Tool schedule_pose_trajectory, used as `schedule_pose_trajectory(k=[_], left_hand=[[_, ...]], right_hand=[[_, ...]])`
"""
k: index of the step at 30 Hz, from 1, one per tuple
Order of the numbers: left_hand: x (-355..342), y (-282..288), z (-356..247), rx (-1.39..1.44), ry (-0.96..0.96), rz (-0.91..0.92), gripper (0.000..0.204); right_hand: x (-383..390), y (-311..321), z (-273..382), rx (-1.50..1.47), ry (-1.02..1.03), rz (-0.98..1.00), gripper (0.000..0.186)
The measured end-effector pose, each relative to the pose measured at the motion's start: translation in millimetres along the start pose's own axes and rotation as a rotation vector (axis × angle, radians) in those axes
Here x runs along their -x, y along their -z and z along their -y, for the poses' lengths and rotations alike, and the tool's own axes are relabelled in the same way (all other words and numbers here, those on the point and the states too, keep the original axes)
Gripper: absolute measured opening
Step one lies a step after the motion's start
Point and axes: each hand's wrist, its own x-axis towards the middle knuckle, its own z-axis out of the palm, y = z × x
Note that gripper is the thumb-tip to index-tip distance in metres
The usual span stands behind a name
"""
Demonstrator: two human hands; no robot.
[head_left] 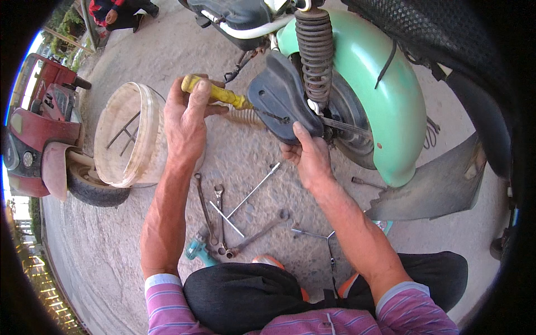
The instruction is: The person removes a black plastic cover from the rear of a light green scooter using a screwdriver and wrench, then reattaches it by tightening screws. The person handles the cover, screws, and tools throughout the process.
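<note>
My left hand (188, 120) is closed around the yellow handle of a screwdriver (226, 97). Its shaft points right across a black plastic cover (279, 84), with the tip beside a dark spot on the cover's face. At the cover's lower edge, my right hand (310, 159) grips it, thumb on the front and fingers mostly hidden behind. The cover sits next to a coil-spring shock absorber (314, 53) on a two-wheeler. A pale green fender (393, 100) curves over the wheel (352, 125) to the right.
A whitish bucket (146, 137) stands at left near a red vehicle (47, 125). Wrenches (202, 204), a T-handle wrench (249, 193) and a teal power tool (199, 250) lie before my knees. A dark flat sheet (432, 190) lies right. Another person (120, 12) is at the far left.
</note>
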Motion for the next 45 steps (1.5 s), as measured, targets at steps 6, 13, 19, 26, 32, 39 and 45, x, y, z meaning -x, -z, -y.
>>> schedule_pose_trajectory(k=[6,13,19,26,32,39,45], left_hand=[[3,1,4,0.011,0.019,-0.03,0.045],[1,3,7,0.025,0.008,-0.031,0.054],[2,3,11,0.05,0.023,-0.034,0.044],[2,5,14,0.109,0.046,-0.044,0.043],[3,3,14,0.126,0.034,-0.005,0.042],[5,2,7,0.048,-0.025,0.026,0.046],[7,-5,-8,-0.059,-0.1,0.079,0.049]], right_hand=[[-1,1,-1,0.001,-0.007,-0.012,0.049],[3,-8,2,-0.038,0.058,-0.062,0.044],[3,-8,2,-0.048,0.057,-0.052,0.044],[2,-3,1,-0.048,0.01,0.003,0.047],[4,-6,3,-0.048,0.034,-0.016,0.045],[2,-3,1,-0.052,0.03,0.002,0.047],[2,-3,1,-0.054,0.036,-0.013,0.048]])
